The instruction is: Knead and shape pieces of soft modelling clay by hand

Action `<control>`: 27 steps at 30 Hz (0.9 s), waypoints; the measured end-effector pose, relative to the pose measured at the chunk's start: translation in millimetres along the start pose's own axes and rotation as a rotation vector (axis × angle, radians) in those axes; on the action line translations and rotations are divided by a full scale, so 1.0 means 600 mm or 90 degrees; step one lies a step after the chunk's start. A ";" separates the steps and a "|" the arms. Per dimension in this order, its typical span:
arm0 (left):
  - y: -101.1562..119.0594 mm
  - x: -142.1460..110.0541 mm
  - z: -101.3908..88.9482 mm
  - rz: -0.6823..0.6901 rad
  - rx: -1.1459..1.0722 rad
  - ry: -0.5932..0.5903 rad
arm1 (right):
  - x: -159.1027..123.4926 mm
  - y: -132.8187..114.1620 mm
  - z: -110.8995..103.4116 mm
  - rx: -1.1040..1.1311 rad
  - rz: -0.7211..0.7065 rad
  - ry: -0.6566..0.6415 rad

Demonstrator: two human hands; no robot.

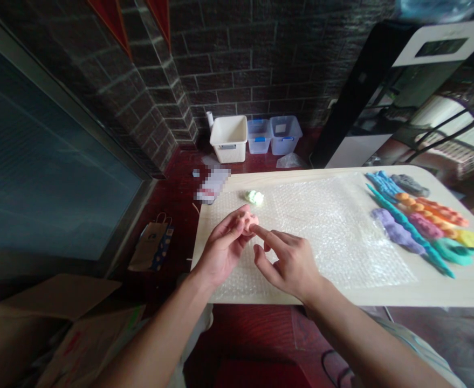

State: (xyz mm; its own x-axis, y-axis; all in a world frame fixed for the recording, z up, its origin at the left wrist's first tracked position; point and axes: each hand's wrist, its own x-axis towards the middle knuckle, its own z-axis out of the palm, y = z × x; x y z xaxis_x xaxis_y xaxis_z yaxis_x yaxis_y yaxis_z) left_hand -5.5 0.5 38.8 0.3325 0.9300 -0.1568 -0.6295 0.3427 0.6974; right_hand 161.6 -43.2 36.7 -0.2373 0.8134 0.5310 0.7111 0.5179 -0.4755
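Pink clay (251,218) pinched in the left hand (224,252)

The clay is small, lumpy and dented, above the wrap's (321,226) left part; the right hand's (291,263) index finger, outstretched, touches it, thumb apart; the wrap spreads rightward, with bare table (382,295) along its near right edge; beyond it, on the floor, stand three bins (229,153), contents unclear.

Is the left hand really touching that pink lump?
Touching. The head view shows the left hand holding the pink lump up, with no gap between them.
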 end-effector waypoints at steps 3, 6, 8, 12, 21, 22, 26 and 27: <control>-0.007 0.004 -0.004 -0.011 -0.015 0.023 | -0.002 0.003 0.004 -0.049 -0.027 0.005; -0.009 0.009 -0.006 -0.005 -0.031 0.006 | -0.004 0.003 0.002 -0.057 -0.075 0.043; -0.007 0.012 -0.007 -0.007 -0.057 -0.008 | -0.004 0.004 -0.003 -0.032 -0.076 0.069; 0.001 0.011 -0.004 -0.043 -0.089 -0.011 | -0.004 0.006 -0.010 0.005 -0.026 0.077; -0.002 -0.001 0.010 -0.021 -0.027 -0.027 | -0.004 0.008 -0.003 -0.014 -0.016 0.029; -0.003 -0.001 0.011 -0.009 -0.009 -0.021 | -0.004 0.007 -0.003 -0.016 -0.012 0.025; -0.008 -0.005 0.012 0.028 0.042 -0.023 | -0.003 0.001 -0.004 -0.021 0.001 0.019; -0.009 -0.006 0.011 0.032 0.054 -0.026 | -0.003 0.000 -0.005 -0.022 0.004 0.017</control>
State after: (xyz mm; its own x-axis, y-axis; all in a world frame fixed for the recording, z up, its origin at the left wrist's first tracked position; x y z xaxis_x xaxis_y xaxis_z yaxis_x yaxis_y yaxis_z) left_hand 1.3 -5.3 40.3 0.3306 0.9392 -0.0926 -0.5852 0.2810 0.7606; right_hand 163.8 -45.4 37.7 -0.2157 0.8088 0.5472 0.7355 0.5031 -0.4538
